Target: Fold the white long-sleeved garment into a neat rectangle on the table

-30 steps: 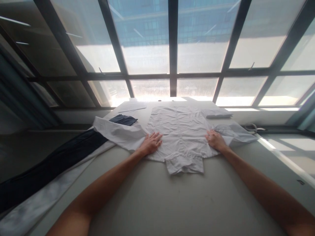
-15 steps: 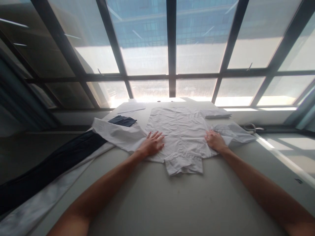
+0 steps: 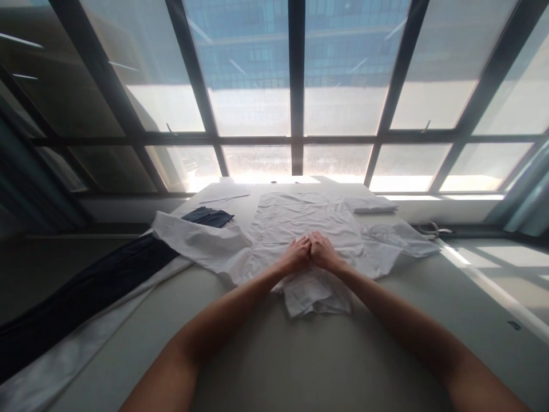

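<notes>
The left hand (image 3: pixel 297 253) and the right hand (image 3: pixel 323 250) were brought together, fingers touching, over the middle of a wrinkled white cloth garment (image 3: pixel 300 214); whether any fabric was pinched beneath the fingers could not be told. The garment was laid out flat on a broad, smooth, pale grey surface (image 3: pixel 317 366), its narrower flap (image 3: pixel 315 300) pointed toward the person. One long white sleeve (image 3: pixel 201 237) was stretched out to the left and the other (image 3: pixel 398 237) to the right. By the left sleeve, a small folded navy cloth (image 3: pixel 209 217) was partly covered, and a long strip of dark navy fabric (image 3: pixel 94 286) was laid along the left edge beside white fabric (image 3: pixel 64 349). At the garment's far right, a neatly folded white cloth (image 3: pixel 371 205) was placed. The far end was bordered by tall, dark-framed glass windows (image 3: pixel 297 86).
</notes>
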Demonstrator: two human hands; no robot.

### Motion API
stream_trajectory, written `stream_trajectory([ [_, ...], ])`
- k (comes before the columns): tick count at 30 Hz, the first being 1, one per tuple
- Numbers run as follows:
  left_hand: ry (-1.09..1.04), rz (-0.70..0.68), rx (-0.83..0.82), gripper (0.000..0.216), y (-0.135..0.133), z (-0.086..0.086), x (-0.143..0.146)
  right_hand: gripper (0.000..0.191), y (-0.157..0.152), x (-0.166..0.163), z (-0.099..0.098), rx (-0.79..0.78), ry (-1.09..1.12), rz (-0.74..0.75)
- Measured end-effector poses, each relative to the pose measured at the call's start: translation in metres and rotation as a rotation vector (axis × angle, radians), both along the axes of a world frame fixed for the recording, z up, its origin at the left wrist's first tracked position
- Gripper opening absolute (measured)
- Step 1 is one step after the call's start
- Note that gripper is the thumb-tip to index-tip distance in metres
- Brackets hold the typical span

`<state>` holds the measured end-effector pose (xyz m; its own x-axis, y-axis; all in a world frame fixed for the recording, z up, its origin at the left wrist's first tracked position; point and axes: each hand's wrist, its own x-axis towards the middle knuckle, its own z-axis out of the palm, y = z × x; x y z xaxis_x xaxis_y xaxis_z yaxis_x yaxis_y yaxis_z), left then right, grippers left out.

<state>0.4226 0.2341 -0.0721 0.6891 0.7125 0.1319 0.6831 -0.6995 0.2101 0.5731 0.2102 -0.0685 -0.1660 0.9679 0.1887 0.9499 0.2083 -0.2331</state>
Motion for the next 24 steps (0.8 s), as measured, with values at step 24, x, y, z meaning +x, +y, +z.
stream_trajectory([
  [24,-0.028,0.054,0.022,0.059,0.002,-0.019,-0.002,0.056,0.005,0.01,-0.027,-0.048,-0.04,0.0],
])
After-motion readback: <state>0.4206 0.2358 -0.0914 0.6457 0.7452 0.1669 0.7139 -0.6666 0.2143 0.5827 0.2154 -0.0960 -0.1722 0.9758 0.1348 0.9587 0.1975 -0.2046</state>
